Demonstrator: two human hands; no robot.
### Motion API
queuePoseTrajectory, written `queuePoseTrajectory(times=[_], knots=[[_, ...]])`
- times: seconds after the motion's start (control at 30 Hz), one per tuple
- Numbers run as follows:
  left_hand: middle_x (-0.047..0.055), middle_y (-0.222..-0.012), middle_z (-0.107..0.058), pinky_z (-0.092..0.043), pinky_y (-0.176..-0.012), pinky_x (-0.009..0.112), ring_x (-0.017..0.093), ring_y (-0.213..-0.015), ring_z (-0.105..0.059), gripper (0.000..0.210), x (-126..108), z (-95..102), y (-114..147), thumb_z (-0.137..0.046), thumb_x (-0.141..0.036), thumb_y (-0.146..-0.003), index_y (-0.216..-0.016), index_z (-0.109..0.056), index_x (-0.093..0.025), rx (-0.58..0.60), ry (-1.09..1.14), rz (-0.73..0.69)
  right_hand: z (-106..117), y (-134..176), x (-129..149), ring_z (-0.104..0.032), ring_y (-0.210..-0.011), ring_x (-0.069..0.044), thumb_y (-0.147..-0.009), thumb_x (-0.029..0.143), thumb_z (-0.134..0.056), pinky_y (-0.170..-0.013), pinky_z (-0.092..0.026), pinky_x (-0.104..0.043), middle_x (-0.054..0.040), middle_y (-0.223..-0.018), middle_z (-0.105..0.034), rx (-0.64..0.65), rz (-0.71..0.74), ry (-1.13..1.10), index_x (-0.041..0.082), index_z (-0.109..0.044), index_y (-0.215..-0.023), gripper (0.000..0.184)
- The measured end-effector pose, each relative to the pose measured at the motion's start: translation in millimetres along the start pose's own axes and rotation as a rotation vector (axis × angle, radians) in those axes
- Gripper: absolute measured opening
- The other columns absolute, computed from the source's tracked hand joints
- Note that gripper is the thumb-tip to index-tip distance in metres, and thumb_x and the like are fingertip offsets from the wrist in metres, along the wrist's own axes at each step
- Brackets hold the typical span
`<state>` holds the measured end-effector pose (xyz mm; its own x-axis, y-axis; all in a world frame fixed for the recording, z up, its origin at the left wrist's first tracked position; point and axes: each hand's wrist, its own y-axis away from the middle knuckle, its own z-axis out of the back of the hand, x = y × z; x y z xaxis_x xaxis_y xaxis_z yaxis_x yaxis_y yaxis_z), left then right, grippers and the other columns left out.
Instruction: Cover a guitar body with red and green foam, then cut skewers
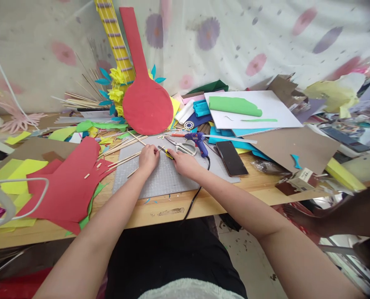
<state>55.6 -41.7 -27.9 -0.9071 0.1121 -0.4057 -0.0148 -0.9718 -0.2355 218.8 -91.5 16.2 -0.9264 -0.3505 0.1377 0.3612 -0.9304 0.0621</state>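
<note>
Over the grey cutting mat [160,182], my left hand [148,158] pinches a short thin wooden stick [161,148], mostly hidden by the fingers. My right hand [186,163] is closed around a yellow utility knife [168,153], its blade pointing left toward the stick. Just beyond the knife lie grey-handled scissors [186,148]. A blue hot glue gun [199,141] rests behind my right hand, its black cord running to the table edge. Longer wooden sticks [125,159] lie left of my left hand, and small cut pieces are scattered about the mat.
A red guitar-shaped cutout [147,104] stands at the back beside a yellow strung neck [115,37]. Red paper [66,187] covers the left side. A phone [231,158] lies right of the mat. A white board [275,110] holds green paper. Another person's leg [334,216] shows at right.
</note>
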Motion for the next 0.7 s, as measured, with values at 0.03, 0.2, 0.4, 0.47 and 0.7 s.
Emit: queuePoseTrajectory(times=[0.03,0.2,0.4,0.47,0.7], knots=[[0.008,-0.09,-0.06,-0.043,-0.082,0.032,0.022,-0.091,-0.057,0.011,0.0,-0.8,-1.2,-0.05,-0.023,-0.083,-0.078,-0.059,-0.019,-0.003,0.002,0.008,-0.4,-3.7,-1.0,-0.062,-0.092,-0.024,-0.093,0.02,-0.028,-0.077,-0.045,-0.035,-0.0134,-0.113,-0.06,-0.005,0.009,0.005,0.022,-0.03,-0.142,0.049],[0.006,-0.09,-0.061,-0.043,-0.082,0.03,0.02,-0.091,-0.057,0.011,1.7,-2.3,-1.2,-0.053,-0.026,-0.083,-0.08,-0.061,-0.019,-0.029,0.061,0.037,-1.3,-10.0,-3.9,-0.061,-0.095,-0.024,-0.092,0.021,-0.028,-0.08,-0.045,-0.035,-0.0122,-0.114,-0.061,-0.017,0.023,0.012,0.023,-0.03,-0.142,0.05],[0.006,-0.092,-0.062,-0.043,-0.083,0.031,0.02,-0.09,-0.058,0.01,-1.3,-2.2,-0.9,-0.052,-0.024,-0.082,-0.081,-0.061,-0.019,-0.022,0.038,0.076,-3.1,-5.9,-3.5,-0.062,-0.094,-0.024,-0.093,0.021,-0.025,-0.079,-0.045,-0.035,-0.0119,-0.112,-0.061,-0.025,0.01,0.004,0.024,-0.03,-0.142,0.049],[0.007,-0.094,-0.061,-0.043,-0.083,0.031,0.02,-0.092,-0.058,0.011,-2.6,-2.3,-1.0,-0.051,-0.024,-0.082,-0.082,-0.061,-0.019,-0.022,0.021,0.075,-3.6,-5.9,-3.7,-0.061,-0.095,-0.024,-0.093,0.021,-0.025,-0.08,-0.045,-0.035,-0.0117,-0.112,-0.061,-0.025,0.017,0.002,0.024,-0.03,-0.142,0.049],[0.007,-0.093,-0.061,-0.044,-0.081,0.03,0.019,-0.089,-0.059,0.011,-4.1,-0.2,-1.1,-0.053,-0.026,-0.081,-0.079,-0.061,-0.019,-0.008,0.043,0.103,-3.3,-8.0,-4.6,-0.061,-0.095,-0.023,-0.094,0.021,-0.024,-0.08,-0.044,-0.034,-0.012,-0.114,-0.06,-0.007,0.03,0.016,0.024,-0.026,-0.145,0.051]])
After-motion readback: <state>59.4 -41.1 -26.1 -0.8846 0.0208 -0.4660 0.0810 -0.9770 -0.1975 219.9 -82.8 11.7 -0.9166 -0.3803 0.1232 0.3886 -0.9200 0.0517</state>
